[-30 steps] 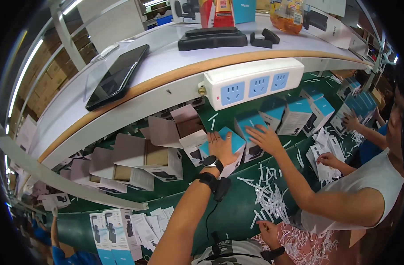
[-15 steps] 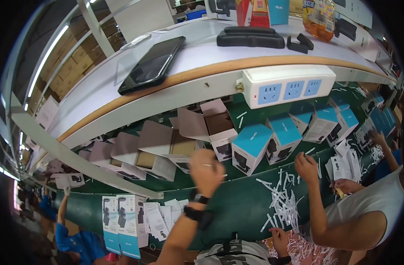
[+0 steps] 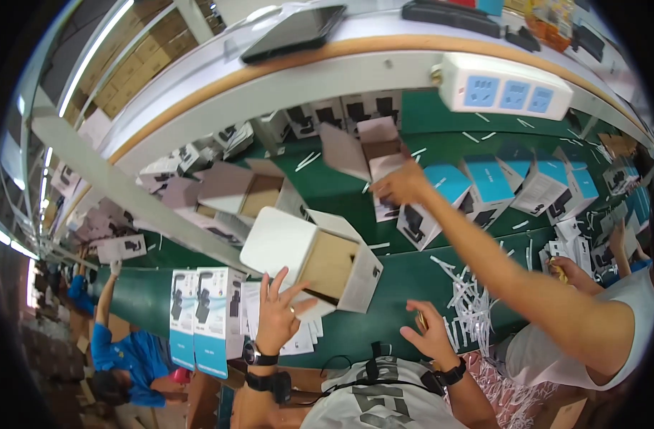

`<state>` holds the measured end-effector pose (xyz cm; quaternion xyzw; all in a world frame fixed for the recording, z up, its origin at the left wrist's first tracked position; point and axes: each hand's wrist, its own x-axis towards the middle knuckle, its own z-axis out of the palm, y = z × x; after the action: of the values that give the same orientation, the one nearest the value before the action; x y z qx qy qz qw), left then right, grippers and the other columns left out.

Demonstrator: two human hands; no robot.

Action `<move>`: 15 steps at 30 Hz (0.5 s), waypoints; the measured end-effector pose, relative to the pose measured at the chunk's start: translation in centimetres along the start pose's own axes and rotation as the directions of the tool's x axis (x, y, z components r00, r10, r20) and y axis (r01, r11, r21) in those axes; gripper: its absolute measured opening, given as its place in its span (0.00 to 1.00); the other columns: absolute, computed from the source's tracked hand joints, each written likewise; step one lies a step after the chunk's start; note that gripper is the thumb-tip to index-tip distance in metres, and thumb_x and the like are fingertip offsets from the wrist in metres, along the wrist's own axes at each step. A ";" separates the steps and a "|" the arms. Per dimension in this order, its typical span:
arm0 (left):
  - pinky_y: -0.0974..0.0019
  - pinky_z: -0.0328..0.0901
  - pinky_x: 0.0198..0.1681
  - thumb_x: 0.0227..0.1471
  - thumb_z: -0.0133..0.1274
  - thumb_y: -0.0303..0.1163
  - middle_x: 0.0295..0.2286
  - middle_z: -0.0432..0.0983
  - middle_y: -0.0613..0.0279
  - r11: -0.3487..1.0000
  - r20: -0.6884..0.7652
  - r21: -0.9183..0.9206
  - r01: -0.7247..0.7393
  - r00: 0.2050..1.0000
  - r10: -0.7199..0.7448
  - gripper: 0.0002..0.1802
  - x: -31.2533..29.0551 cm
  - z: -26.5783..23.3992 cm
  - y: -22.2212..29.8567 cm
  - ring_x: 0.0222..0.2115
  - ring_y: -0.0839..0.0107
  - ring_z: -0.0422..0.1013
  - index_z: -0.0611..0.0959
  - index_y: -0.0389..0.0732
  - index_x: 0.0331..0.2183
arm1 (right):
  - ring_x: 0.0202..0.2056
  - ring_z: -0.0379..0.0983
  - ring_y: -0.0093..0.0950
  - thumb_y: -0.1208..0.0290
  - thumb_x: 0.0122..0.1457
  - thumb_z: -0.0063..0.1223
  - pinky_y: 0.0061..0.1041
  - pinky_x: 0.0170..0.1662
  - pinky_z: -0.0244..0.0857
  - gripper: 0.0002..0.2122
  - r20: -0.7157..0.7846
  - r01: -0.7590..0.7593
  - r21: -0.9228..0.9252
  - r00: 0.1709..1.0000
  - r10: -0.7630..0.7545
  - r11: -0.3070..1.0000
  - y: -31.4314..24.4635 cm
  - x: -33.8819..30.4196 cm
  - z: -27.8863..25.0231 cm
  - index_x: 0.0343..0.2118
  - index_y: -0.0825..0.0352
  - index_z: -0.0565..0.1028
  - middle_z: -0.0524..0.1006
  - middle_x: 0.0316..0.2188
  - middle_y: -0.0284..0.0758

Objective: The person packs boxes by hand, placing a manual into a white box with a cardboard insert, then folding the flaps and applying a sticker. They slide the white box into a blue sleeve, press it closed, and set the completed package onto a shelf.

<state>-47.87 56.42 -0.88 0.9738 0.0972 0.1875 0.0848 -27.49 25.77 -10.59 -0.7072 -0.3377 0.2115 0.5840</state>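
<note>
My left hand (image 3: 275, 312) holds up an open white carton (image 3: 307, 259) by its lower edge; the brown inside faces right. My right hand (image 3: 428, 333) hovers just right of it with fingers spread, above the green belt (image 3: 384, 282). From the right, a co-worker's bare arm (image 3: 513, 264) reaches across the belt, its hand (image 3: 400, 186) at another open carton (image 3: 373, 151). Blue-and-white closed boxes (image 3: 484, 187) stand in a row beyond that arm.
More open cartons (image 3: 245, 189) lie along the belt's far side. Two printed boxes (image 3: 202, 314) and leaflets (image 3: 250, 314) sit at my left. White paper shreds (image 3: 473, 311) litter the right. A white power strip (image 3: 506, 89) hangs under a shelf holding a dark phone (image 3: 295, 32). A person in blue (image 3: 123, 354) works lower left.
My left hand drew back from the boxes on the belt and now holds an open white carton close to me. The co-worker's arm has stretched further across.
</note>
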 end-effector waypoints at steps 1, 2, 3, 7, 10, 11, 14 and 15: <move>0.33 0.44 0.73 0.39 0.57 0.21 0.59 0.73 0.58 1.000 0.001 -0.013 0.023 1.000 -0.023 0.30 -2.3 -0.5 0.2 0.68 0.45 0.57 0.89 0.50 0.48 | 0.40 0.77 0.22 0.70 0.57 0.69 0.21 0.43 0.70 0.24 0.028 0.000 0.003 1.000 0.000 1.000 0.1 0.8 0.8 0.57 0.69 0.76 0.78 0.47 0.36; 0.34 0.44 0.73 0.39 0.58 0.21 0.62 0.69 0.55 0.999 0.005 -0.033 0.038 0.999 -0.038 0.33 -4.0 -0.6 0.2 0.69 0.45 0.55 0.88 0.51 0.51 | 0.41 0.77 0.24 0.71 0.56 0.69 0.23 0.44 0.70 0.27 0.005 0.151 -0.071 0.989 -0.151 0.986 0.7 1.7 1.6 0.59 0.70 0.74 0.76 0.51 0.37; 0.34 0.45 0.73 0.39 0.59 0.22 0.65 0.65 0.52 0.997 0.008 -0.054 0.051 0.999 -0.051 0.36 -5.4 -0.7 0.3 0.70 0.45 0.54 0.86 0.52 0.55 | 0.43 0.77 0.26 0.71 0.55 0.69 0.24 0.46 0.71 0.30 -0.007 0.296 -0.146 0.954 -0.300 0.944 1.0 2.4 2.2 0.61 0.71 0.71 0.73 0.55 0.38; 0.42 0.46 0.73 0.48 0.59 0.22 0.69 0.55 0.46 0.945 -0.215 -0.229 0.233 0.935 -0.283 0.37 -7.0 1.2 4.5 0.72 0.48 0.51 0.80 0.47 0.62 | 0.43 0.78 0.27 0.72 0.56 0.68 0.27 0.49 0.72 0.26 -0.094 0.334 -0.176 0.931 -0.354 0.926 -1.5 6.7 5.6 0.57 0.73 0.73 0.77 0.51 0.38; 0.49 0.53 0.70 0.55 0.58 0.26 0.69 0.54 0.45 0.546 0.015 -0.768 0.334 0.862 -0.507 0.34 -9.6 5.0 6.3 0.69 0.52 0.56 0.75 0.43 0.64 | 0.46 0.78 0.31 0.71 0.55 0.70 0.30 0.52 0.71 0.29 -0.052 0.061 -0.008 0.997 -0.061 0.998 1.5 6.5 6.6 0.59 0.73 0.72 0.79 0.48 0.40; 0.52 0.57 0.68 0.59 0.57 0.27 0.69 0.53 0.44 0.235 0.163 -0.913 0.333 0.826 -0.539 0.34 -10.0 6.7 6.4 0.67 0.55 0.59 0.73 0.41 0.66 | 0.47 0.79 0.32 0.70 0.54 0.71 0.31 0.54 0.71 0.30 -0.016 -0.086 0.066 0.996 0.087 0.994 2.6 6.2 6.7 0.59 0.73 0.72 0.81 0.47 0.42; 0.60 0.61 0.64 0.64 0.57 0.34 0.70 0.54 0.49 0.249 0.248 -0.881 0.403 0.840 -0.483 0.42 -7.6 10.3 7.3 0.63 0.60 0.65 0.58 0.34 0.71 | 0.47 0.78 0.29 0.72 0.59 0.67 0.31 0.53 0.72 0.25 0.010 -0.122 0.132 0.993 0.122 0.984 2.3 4.1 5.9 0.57 0.75 0.73 0.82 0.47 0.40; 0.60 0.60 0.66 0.64 0.57 0.34 0.70 0.55 0.51 0.289 0.318 -0.822 0.490 0.817 -0.482 0.44 -5.7 10.6 7.8 0.63 0.60 0.65 0.55 0.35 0.72 | 0.47 0.78 0.29 0.72 0.59 0.67 0.31 0.53 0.72 0.25 0.024 -0.123 0.132 0.992 0.121 0.983 2.1 3.6 5.5 0.57 0.75 0.73 0.82 0.47 0.40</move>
<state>-47.85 46.24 -10.97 0.7095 0.2761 0.1707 0.6255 -28.35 32.00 -13.57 -0.6842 -0.2834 0.2748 0.6132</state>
